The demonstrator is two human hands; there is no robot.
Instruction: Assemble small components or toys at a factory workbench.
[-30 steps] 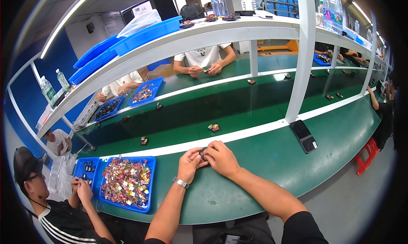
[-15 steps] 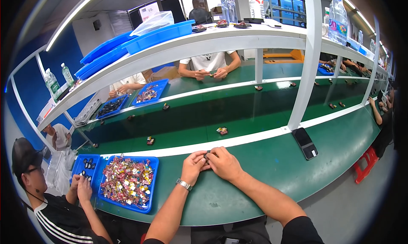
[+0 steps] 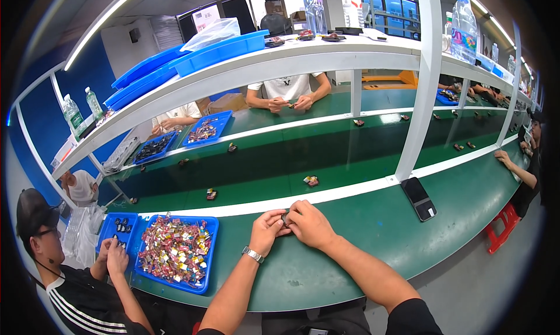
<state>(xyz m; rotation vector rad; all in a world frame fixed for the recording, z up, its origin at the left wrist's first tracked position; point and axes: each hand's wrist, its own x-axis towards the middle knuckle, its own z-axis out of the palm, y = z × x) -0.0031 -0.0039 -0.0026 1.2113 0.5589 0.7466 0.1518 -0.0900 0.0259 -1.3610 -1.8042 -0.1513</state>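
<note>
Over the green bench (image 3: 350,247), my left hand (image 3: 268,230) and my right hand (image 3: 310,223) meet in front of me. Between their fingertips is a small black part (image 3: 285,218), mostly covered by the fingers. Both hands are closed on it, the left from its left side and the right from above and the right. A watch with a metal band sits on my left wrist. Left of my hands stands a blue tray (image 3: 216,241) heaped with small pink, white and yellow components (image 3: 175,250).
A black phone (image 3: 419,198) lies right of my hands. Small assemblies (image 3: 311,180) sit on the green conveyor (image 3: 256,177) beyond a white rail. White posts (image 3: 417,113) carry a shelf overhead. A co-worker (image 3: 52,265) sits at my left beside a smaller blue tray (image 3: 131,218).
The assemblies on the conveyor have shifted slightly to the right. My hands stay in place, with the black part turned a little between the fingers. The far-right person's arm has moved.
</note>
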